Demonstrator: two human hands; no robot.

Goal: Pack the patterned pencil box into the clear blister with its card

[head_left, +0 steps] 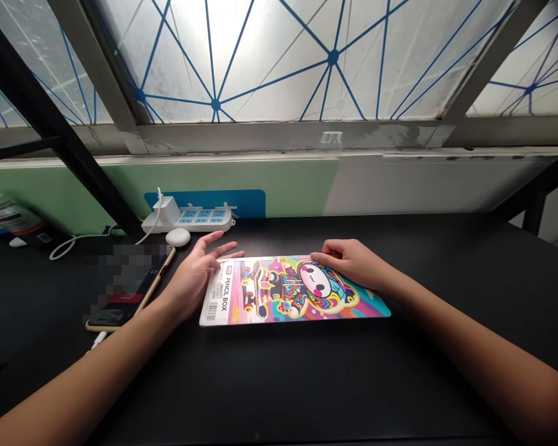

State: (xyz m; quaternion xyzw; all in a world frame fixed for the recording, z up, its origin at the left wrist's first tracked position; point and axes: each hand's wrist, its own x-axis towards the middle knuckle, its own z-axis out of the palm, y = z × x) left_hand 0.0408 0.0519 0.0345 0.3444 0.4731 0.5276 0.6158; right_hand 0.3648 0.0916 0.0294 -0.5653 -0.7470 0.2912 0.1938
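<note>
A colourful pencil box (pixel 279 291) with a cartoon figure on its lid lies flat on the black desk (pixel 307 378). My left hand (pixel 198 269) rests at the box's left end, fingers stretched out and apart, touching its edge. My right hand (pixel 351 260) lies on the box's far edge near the middle, fingers curled over the rim. Neither hand lifts the box.
A phone (pixel 125 291) in a tan case lies left of the box with a cable at its end. Behind it stand a white power strip (pixel 199 218) with a charger, a small white round object (pixel 178 236) and a bottle (pixel 9 217). A window wall bounds the desk's back.
</note>
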